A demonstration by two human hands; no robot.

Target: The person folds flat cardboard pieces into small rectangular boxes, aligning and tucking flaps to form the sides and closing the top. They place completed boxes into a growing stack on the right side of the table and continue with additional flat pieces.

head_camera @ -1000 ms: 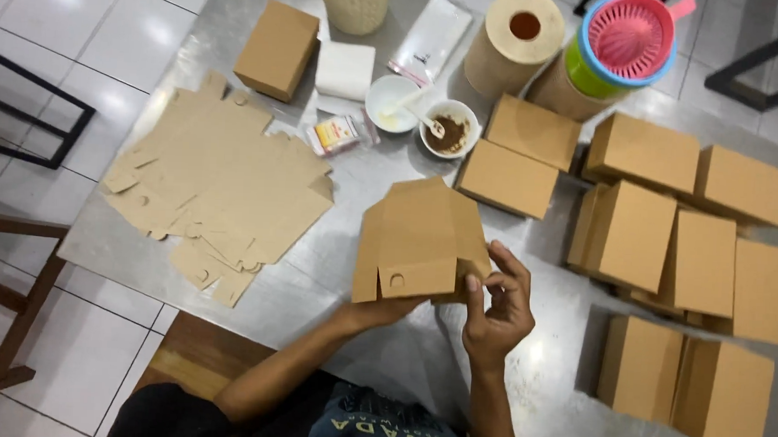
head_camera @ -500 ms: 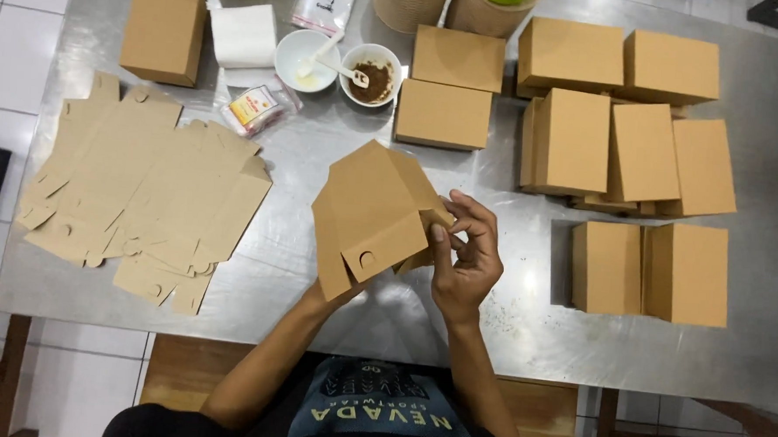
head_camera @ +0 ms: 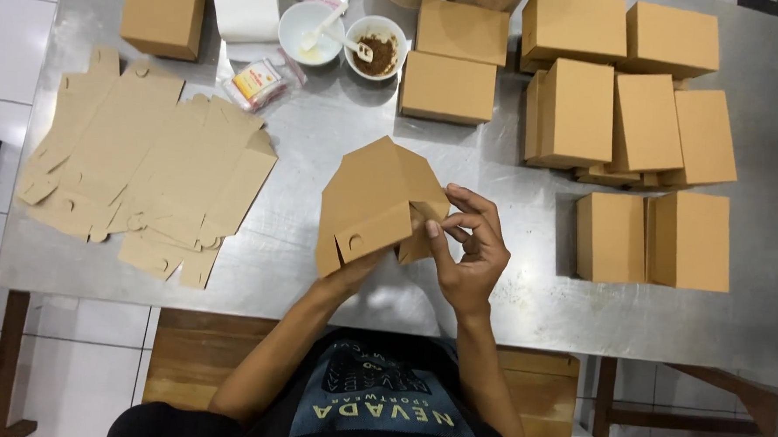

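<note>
A half-folded brown cardboard box (head_camera: 374,205) is held above the steel counter (head_camera: 340,129), between the flat blanks (head_camera: 137,173) and the finished boxes (head_camera: 646,134). The right hand (head_camera: 468,248) is pinched on a side flap; the left hand (head_camera: 352,274), mostly hidden beneath, seems closed on the underside. The board is judged light, stiff and easily creased, best gripped along fold edges.

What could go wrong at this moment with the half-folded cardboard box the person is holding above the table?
The right hand pinches a small flap of the half-folded box; a hard push might crease or tear it. The left hand is mostly hidden under the box, so the hold could slip. The bowl of brown powder stands close to the finished boxes; a knock might soil them.
</note>
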